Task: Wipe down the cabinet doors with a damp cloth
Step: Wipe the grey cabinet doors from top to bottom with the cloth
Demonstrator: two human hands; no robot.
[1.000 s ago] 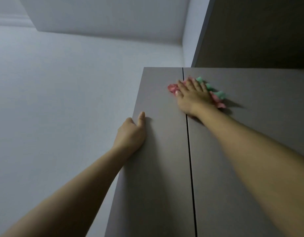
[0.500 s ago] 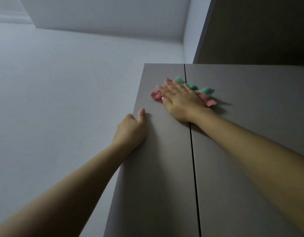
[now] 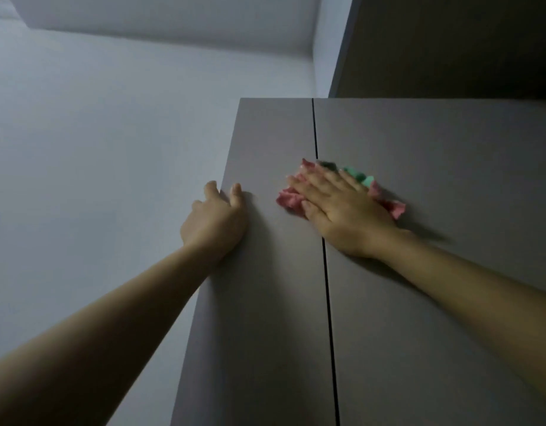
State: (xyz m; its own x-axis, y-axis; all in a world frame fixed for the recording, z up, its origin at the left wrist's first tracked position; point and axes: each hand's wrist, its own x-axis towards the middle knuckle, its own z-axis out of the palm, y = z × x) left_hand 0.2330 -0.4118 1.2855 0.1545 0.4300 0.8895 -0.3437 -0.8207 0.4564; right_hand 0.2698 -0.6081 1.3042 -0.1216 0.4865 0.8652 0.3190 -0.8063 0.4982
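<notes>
1. The right hand [image 3: 342, 207], fingers flat, presses a pink-and-green cloth [image 3: 291, 199] across the seam between two cabinet doors [image 3: 265, 302].
2. The left hand [image 3: 216, 219] grips the left door's outer edge.
3. The cloth looks soft and light; a flat palm suits it.

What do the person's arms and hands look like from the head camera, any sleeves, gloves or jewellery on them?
Both forearms are bare as far as the frame shows, with no sleeve edge in view. The left hand and the right hand wear no gloves. No ring, watch or bracelet shows on the fingers or wrists. The fingernails look short and unpainted, though dim light and slight blur on the right hand limit the detail.
</notes>
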